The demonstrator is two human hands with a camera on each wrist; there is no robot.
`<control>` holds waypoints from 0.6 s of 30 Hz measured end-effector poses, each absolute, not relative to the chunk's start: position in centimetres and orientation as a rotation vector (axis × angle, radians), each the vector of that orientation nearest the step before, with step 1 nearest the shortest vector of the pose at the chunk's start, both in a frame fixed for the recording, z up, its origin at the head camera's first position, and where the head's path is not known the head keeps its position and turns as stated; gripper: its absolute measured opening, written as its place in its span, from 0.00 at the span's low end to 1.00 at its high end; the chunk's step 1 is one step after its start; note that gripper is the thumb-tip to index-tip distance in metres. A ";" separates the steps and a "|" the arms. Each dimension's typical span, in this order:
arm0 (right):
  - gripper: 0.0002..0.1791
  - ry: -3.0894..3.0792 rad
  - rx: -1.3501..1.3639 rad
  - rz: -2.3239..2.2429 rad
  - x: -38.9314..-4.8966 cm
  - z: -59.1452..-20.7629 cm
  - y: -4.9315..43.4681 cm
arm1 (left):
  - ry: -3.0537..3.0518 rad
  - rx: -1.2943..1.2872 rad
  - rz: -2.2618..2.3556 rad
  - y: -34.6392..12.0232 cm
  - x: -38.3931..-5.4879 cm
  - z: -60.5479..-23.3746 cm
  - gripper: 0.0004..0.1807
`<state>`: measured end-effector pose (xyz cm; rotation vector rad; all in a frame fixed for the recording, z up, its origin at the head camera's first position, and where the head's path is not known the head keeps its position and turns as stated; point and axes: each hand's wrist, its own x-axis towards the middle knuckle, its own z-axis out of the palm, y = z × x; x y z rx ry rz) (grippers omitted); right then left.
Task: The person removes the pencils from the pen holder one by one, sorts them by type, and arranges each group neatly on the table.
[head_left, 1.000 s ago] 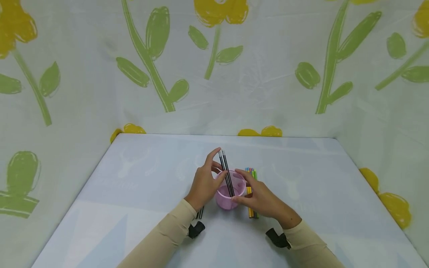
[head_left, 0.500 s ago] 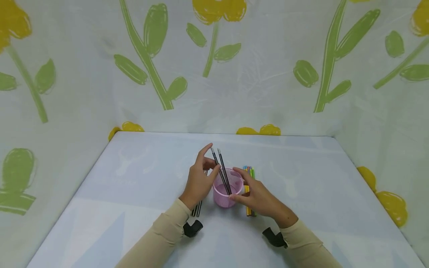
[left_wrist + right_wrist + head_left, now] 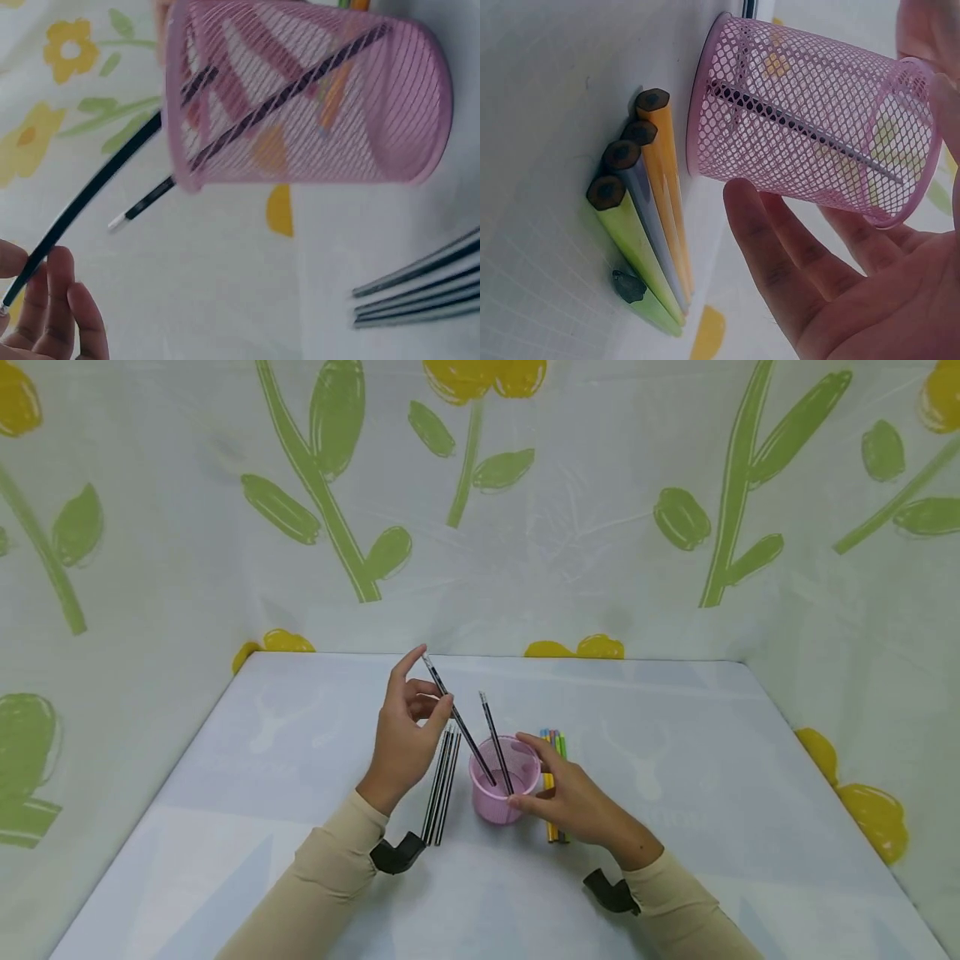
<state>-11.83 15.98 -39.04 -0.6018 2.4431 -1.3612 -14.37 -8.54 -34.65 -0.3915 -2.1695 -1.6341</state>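
My left hand pinches a black pencil near its silvery upper end, and the pencil slants down into the mouth of a pink mesh pencil cup. A second black pencil leans inside the cup, its upper end sticking out past the rim. With thumb and fingers about the cup's rim, my right hand holds it upright on the table. Left of the cup lie several black pencils, side by side.
Several coloured pencils, in yellow, grey-blue and green, lie on the table right of the cup, partly hidden by the right hand in the head view. A white wall with printed flowers rises behind the table.
Both black pencils stood together at my left hand; now one leans alone in the cup. The left hand has moved left and up with the other, uncovering the black pencils on the table.
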 end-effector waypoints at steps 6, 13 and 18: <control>0.48 2.435 -0.585 -1.354 -11.8 -39.0 16.0 | -2.128 -0.388 -1.707 -10.3 -14.3 -33.8 0.40; 0.48 2.448 -0.549 -1.344 -11.8 -39.0 15.9 | -2.131 -0.322 -1.777 -11.6 -14.9 -34.2 0.39; 0.48 2.441 -0.566 -1.341 -11.8 -39.3 15.8 | -2.224 -0.316 -1.731 -12.2 -15.4 -34.7 0.38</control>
